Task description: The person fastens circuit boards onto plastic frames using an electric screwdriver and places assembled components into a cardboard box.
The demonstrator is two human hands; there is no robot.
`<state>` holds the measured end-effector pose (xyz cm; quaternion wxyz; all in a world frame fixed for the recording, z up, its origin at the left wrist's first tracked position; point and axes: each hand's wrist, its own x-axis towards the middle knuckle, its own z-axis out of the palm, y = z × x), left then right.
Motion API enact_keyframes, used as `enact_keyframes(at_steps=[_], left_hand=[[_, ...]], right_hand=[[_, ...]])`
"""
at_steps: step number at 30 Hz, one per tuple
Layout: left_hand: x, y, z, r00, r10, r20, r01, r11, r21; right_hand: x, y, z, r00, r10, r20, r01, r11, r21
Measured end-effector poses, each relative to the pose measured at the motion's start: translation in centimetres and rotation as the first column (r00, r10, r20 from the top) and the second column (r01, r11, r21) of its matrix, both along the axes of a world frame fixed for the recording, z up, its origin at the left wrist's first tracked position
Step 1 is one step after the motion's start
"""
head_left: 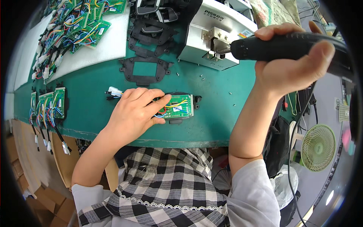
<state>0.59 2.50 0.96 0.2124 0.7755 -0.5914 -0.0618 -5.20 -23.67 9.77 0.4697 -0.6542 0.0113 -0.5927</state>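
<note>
My left hand [132, 109] rests on a green circuit board [180, 108], fingers and thumb closed on its left end. The board sits in a black plastic frame [197, 101] near the table's front edge. Wires run out from under the hand to a white connector [114, 91]. Raised at the right, my right hand [291, 72] grips a black electric screwdriver [272, 47]. Its bit points left into the pick-up slot of a white screw feeder [232, 20]; whether a screw is on the tip cannot be made out.
Several wired boards [81, 32] are heaped on white foam [113, 41] at the far left. Boards in frames [46, 104] stand along the left edge, wires hanging over. Black frames [145, 81] lie behind my left hand. Loose screws [202, 77] are scattered right of centre. A green fan [318, 147] is beyond the table.
</note>
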Motion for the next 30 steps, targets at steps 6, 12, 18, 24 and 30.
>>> enact_keyframes(at_steps=[6,12,18,24,30], left_hand=[[0.0,0.0,0.5,0.999,0.031,0.011,-0.032,0.998,0.053],[-0.1,0.2,-1.2,0.989,0.128,-0.076,-0.141,0.968,-0.206],[-0.1,0.4,-1.2,0.993,0.115,-0.023,-0.117,0.964,-0.238],[-0.3,0.6,-1.1,0.991,0.129,0.039,-0.116,0.962,-0.247],[-0.4,0.7,-1.0,0.988,0.148,0.05,-0.131,0.959,-0.253]], right_hand=[[1.7,0.5,-0.6,1.0,0.003,-0.011,-0.004,0.998,-0.062],[0.3,2.7,-1.0,0.966,0.165,-0.201,-0.147,0.984,0.098],[1.3,9.1,-2.0,0.934,0.289,-0.212,-0.247,0.948,0.203],[1.9,11.2,-2.6,0.885,0.402,-0.235,-0.356,0.91,0.214],[3.5,11.1,-4.7,0.851,0.504,-0.145,-0.487,0.862,0.14]])
